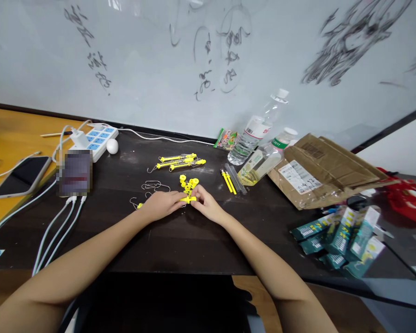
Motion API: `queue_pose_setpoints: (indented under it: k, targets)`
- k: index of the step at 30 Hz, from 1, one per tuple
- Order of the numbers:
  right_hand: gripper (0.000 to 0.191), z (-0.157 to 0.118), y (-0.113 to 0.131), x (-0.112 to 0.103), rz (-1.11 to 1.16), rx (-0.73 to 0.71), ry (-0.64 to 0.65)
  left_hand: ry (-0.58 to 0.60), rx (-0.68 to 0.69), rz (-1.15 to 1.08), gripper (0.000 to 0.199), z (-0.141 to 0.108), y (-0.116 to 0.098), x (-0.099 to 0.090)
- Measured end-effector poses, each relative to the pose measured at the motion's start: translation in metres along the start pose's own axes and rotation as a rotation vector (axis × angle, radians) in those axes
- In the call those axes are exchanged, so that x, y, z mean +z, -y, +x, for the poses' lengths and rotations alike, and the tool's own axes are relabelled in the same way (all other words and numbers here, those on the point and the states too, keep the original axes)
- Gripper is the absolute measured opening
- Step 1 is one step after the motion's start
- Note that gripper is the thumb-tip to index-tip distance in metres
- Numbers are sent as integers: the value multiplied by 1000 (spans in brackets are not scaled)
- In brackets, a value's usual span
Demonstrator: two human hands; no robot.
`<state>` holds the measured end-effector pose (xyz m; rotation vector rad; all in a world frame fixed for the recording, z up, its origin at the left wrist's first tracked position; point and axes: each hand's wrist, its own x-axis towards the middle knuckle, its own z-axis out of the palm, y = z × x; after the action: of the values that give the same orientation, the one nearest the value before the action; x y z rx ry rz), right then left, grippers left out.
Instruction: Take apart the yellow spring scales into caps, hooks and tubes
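My left hand (162, 204) is closed around a slim spring scale, with only its yellow end (187, 200) showing between my hands. A small metal hook and a yellow tip (139, 206) show left of that hand. My right hand (208, 206) pinches the yellow end from the other side. Just beyond my fingers lies a cluster of loose yellow caps (189, 182). Several bent wire hooks (154, 185) rest on the dark table behind my left hand. Farther back lie several spring scales (178, 162) with yellow ends and metal hooks.
Yellow rods (229, 181) and clear tubes (236, 179) lie right of my hands. Behind them stand a water bottle (251, 134) and a bottle of yellowish liquid (265, 159). A brown parcel (319, 169) and green boxes (339, 238) lie right; a power strip (102, 138) and cables lie left.
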<state>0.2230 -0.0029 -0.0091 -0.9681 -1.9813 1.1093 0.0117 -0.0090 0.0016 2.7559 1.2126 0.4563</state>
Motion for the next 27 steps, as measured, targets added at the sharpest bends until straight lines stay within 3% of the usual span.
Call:
queue_pose_setpoints:
  k: [8,15,21,27]
  targets:
    - [16,1,5,1,137,15,30,7,14,6,36,0,-1,0]
    - [14,4,3,0,144,-12,-81,1,2,11,38,0,0,0]
    - [11,6,-7,-11,-238,96,-354,-10,-14,-9,37,0,0,1]
    - [11,7,-18,-23,-510,185,-349,-13,-2,-17,36,0,0,1]
